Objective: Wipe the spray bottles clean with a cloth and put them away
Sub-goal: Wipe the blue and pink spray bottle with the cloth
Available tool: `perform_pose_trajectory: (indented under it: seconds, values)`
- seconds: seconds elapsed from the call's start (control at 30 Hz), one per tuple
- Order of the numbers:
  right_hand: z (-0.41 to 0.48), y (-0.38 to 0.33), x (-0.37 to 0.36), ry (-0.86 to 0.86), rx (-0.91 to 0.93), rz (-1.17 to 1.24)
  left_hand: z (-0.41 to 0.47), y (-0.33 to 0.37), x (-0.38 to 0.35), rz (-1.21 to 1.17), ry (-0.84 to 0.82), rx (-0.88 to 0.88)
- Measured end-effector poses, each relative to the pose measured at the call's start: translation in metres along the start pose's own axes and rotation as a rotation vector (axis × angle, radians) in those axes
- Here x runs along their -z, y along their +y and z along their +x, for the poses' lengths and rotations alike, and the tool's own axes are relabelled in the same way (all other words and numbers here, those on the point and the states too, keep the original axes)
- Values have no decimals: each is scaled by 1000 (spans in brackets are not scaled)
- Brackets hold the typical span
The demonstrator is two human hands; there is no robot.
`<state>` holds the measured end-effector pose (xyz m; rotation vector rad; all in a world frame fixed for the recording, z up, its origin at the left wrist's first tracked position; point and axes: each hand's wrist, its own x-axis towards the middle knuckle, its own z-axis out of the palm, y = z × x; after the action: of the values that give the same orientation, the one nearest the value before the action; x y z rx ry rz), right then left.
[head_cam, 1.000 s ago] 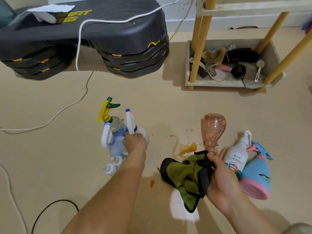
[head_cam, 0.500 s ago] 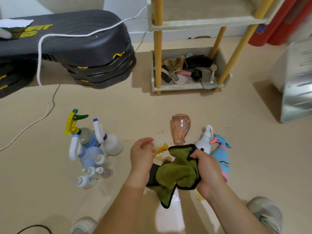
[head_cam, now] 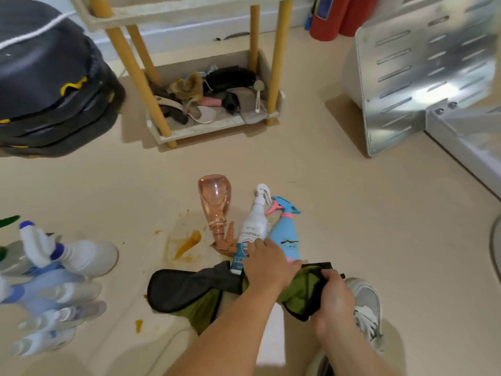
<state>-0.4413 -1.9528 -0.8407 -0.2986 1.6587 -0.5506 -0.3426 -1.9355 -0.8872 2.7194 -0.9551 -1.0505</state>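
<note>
Item, nearest: my right hand (head_cam: 332, 293), fingers curled tight, gripping one bunched corner of the cloth (head_cam: 189, 290). One cloth, green with dark edging, the rest trailing left across the floor. Just beside it is one grey shoe (head_cam: 366, 302). Item: my left hand (head_cam: 267, 263), which a second ago was setting a bottle into the left-hand group and half a second ago was on the cloth. It has now crossed over, and its fingers curl round the lower half of the white spray bottle (head_cam: 253, 226). I read this as one bottle finished and the next taken up for wiping. Item: bottles awaiting the cloth, three, lying close together ahead of my hands. These are the white one in hand, the blue-and-pink bottle (head_cam: 287, 237) touching it on the right, and the clear pink bottle (head_cam: 215, 199) on the left with its neck toward me. Item: one orange spill (head_cam: 187, 244) on the floor, just left of the pink bottle, with stray drops nearer me. Item: the wiped group (head_cam: 81, 256) at far left. I count at least five, but it is blurred and cut by the frame edge, so the exact count is not obtainable. Farther: one shelf rack (head_cam: 217, 126) on yellow legs, its bottom tray full of oddments, and one dark step platform (head_cam: 48, 85). There is also one metal panel (head_cam: 423, 71) and two red cylinders (head_cam: 333, 17) against the wall.
</note>
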Motion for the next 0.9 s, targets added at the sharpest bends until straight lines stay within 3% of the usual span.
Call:
perform_pose_trajectory:
  seconds: [0.13,0.3,0.37,0.57,0.67,0.8,0.9]
  values:
    - [4,-8,-4,-26,-66,131,9,7,-17,143,45,31]
    - [9,-7,1,-164,-41,137,13,21,-23,208,79,-74]
    - [13,-7,4,-188,9,119,18,24,-21,28,37,-40]
    - [9,-32,-7,-384,163,104,1,5,27,-959,12,98]
    - [-15,-53,-21,-481,225,102,-22,-9,70,-1331,22,81]
    - [-78,-81,-42,-730,315,83,-65,-32,131,-1521,-60,-37]
    - [-136,-91,-56,-887,580,-114,-101,-43,169,-1544,-36,-146]
